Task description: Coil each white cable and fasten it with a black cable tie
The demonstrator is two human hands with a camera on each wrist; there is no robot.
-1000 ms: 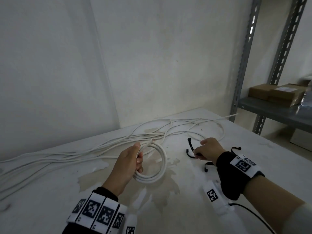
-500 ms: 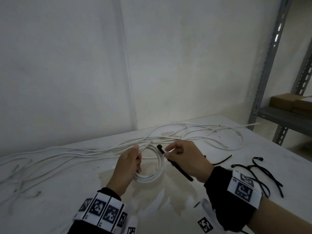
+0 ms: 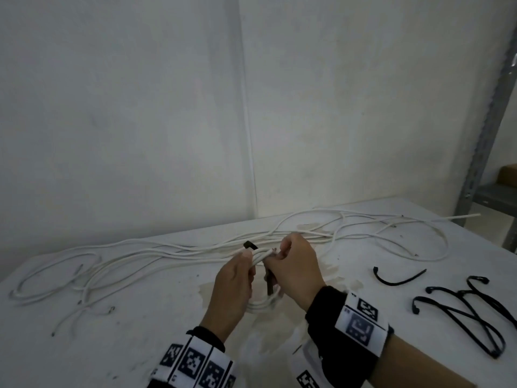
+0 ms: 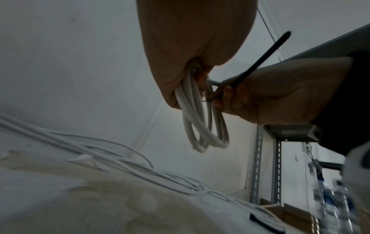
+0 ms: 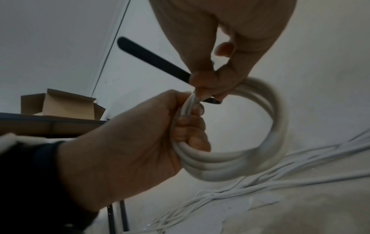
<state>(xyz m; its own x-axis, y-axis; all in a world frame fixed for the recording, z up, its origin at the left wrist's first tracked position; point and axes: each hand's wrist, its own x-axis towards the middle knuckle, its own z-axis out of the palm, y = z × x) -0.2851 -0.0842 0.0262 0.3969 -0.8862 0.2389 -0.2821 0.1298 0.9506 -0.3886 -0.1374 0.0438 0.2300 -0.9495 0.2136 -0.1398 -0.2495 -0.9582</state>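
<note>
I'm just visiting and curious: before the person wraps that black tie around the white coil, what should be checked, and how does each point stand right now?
1. Coiled white cable gripped by the left hand: ok.
2. Black cable tie pinched in the right hand: ok.
3. Tie set against the coil where the hands meet: ok.
4. Tie already looped and fastened around the coil: not ok, its long end sticks out free.
5. Coil lifted off the table, leaving room to pass the tie under: ok in the left wrist view.
6. Which way the tie's locking head faces: cannot tell.
</note>
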